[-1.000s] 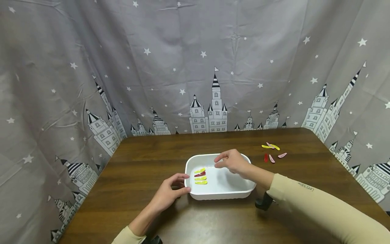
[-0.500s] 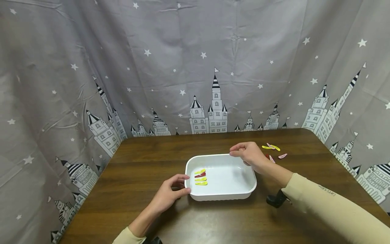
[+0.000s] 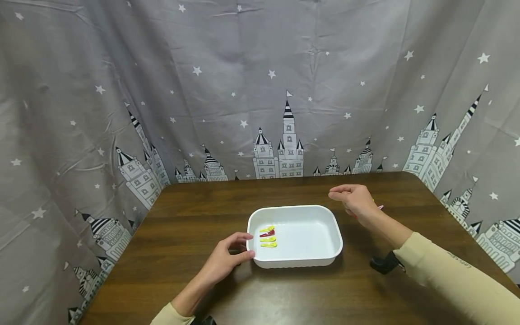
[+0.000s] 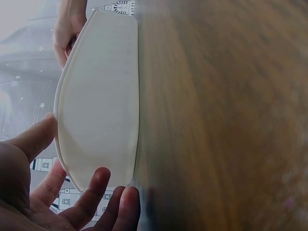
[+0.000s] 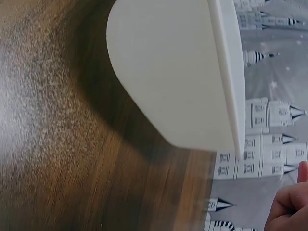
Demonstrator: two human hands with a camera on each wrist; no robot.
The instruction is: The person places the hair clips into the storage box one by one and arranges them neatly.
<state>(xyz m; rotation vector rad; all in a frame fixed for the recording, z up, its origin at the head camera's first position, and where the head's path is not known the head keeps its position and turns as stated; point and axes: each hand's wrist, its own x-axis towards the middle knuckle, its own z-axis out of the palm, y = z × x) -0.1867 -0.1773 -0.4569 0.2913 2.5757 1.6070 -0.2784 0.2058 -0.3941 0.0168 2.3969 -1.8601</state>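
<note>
A grey curtain (image 3: 243,67) printed with stars and castles hangs past the left, back and right edges of the dark brown table (image 3: 191,216). Toward the front left, a beige sleeve (image 3: 172,315) leads to the person's left hand (image 3: 224,255). Its thumb and fingers are spread wide and curved about the left end of the white tray (image 3: 308,241), the thumb at the near left corner, the fingers along the left wall. The tray lies flat, well in from the table's back edge.

Inside, close to the left wall, four clips lie in a column, just beside one another: from back to front, a yellow clip (image 3: 266,229), a red clip (image 3: 267,234), then a second yellow clip (image 3: 268,239) and a third (image 3: 268,245).

Off the tray's back right corner, the right hand (image 3: 354,200) is above the table, index finger and thumb narrow, tips near each other; one cannot tell whether they pinch anything. Behind it, toward the table's back right corner, a pink piece (image 3: 380,207) shows, mostly hidden. A black device (image 3: 383,263) sits below that wrist, beside the right sleeve (image 3: 451,268).
</note>
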